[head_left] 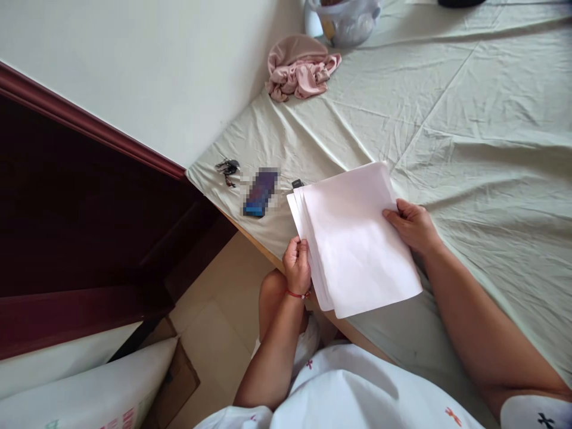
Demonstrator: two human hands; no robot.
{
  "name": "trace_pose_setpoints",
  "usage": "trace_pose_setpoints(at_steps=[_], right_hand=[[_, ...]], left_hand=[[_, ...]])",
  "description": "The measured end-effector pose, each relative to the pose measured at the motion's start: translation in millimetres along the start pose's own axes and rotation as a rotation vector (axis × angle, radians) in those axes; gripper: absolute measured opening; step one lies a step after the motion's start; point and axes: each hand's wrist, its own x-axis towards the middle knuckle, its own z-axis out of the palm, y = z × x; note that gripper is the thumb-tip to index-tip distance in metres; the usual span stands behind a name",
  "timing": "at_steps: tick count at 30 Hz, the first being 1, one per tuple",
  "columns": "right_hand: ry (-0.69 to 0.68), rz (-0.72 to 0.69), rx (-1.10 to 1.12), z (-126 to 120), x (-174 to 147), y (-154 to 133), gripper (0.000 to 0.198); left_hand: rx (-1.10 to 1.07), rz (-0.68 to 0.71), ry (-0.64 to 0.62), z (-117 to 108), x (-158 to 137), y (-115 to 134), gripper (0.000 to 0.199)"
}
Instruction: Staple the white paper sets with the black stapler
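A loose stack of white paper sheets (pixel 357 244) is held up over the near edge of the cloth-covered surface. On its left edge my left hand (pixel 297 265) is closed, the fingers curled round the border; a red string bracelet circles that wrist. My right hand (pixel 413 225) pinches the upper right edge, thumb on top and fingers underneath. The sheets fan out slightly along the left side, and their visible faces look blank. Just past the top left corner a small black object (pixel 297 184) pokes out, partly covered by the paper.
A phone (pixel 261 192), blurred out, and a bunch of keys (pixel 229 169) lie left of the paper on the pale green cloth (pixel 482 131). Crumpled pink fabric (pixel 301 68) and a clear plastic tub (pixel 351 21) are farther back. A white sack (pixel 93 381) stands lower left.
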Motion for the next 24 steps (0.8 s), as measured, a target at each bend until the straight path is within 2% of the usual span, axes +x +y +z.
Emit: trace_pose_setpoints(at_steps=[7, 13, 17, 24], right_hand=[[0.011, -0.060, -0.003, -0.4, 1.5, 5.3, 0.028], [0.129, -0.067, 0.064, -0.4, 1.7, 2.0, 0.026], [0.091, -0.059, 0.095, -1.3, 1.3, 0.6, 0.022], [0.065, -0.066, 0.078, -0.2, 1.5, 0.3, 0.021]], left_hand=[[0.056, 0.034, -0.056, 0.6, -0.1, 7.5, 0.044], [0.037, 0.036, -0.035, -0.2, 1.7, -0.3, 0.046], [-0.003, 0.036, -0.058, 0.2, 2.1, -4.0, 0.040], [0.038, 0.049, -0.060, -0.4, 2.0, -2.9, 0.041]])
